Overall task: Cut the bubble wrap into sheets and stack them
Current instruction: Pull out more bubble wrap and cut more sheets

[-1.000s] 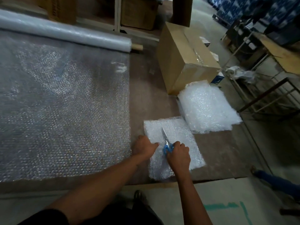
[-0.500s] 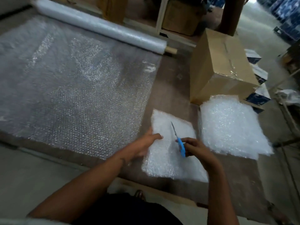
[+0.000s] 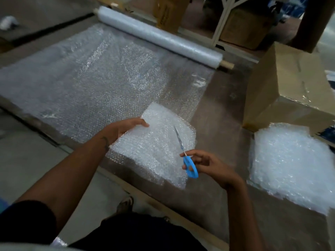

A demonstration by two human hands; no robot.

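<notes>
A small pile of cut bubble wrap sheets (image 3: 154, 147) lies at the near edge of the brown board (image 3: 221, 124). My left hand (image 3: 125, 127) grips its left edge, thumb on top and fingers underneath. My right hand (image 3: 204, 163) holds blue-handled scissors (image 3: 186, 156), blades closed and pointing away over the pile. A long unrolled bubble wrap sheet (image 3: 94, 84) spreads across the board to the roll (image 3: 159, 36) at the back. A taller stack of cut sheets (image 3: 290, 165) sits at the right.
A large cardboard box (image 3: 290, 87) stands behind the right stack. More boxes and a white frame sit beyond the roll. The board's near edge runs diagonally above the grey floor, where my shoe (image 3: 126, 203) shows.
The camera has swung left. My left hand moved from the pile's top to grip its left edge and lift it. My right hand lifted the scissors off the pile.
</notes>
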